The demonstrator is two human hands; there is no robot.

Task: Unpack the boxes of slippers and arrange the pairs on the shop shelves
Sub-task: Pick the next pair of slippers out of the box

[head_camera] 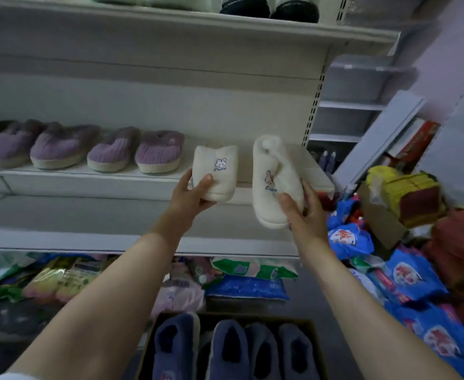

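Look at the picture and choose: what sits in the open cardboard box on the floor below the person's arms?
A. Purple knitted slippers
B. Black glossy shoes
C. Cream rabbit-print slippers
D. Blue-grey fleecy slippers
D: the brown cardboard box at the bottom edge holds blue-grey fleecy slippers side by side; the purple knitted slippers stand on the middle shelf, and the cream ones are in the person's hands.

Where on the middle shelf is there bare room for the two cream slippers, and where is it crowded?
Bare shelf board shows right of the last purple slipper, up to the slotted upright; the left hand and right hand hold the cream slippers there. Leftward, purple slippers fill the shelf. Below, the box of blue slippers and packets crowd the floor.
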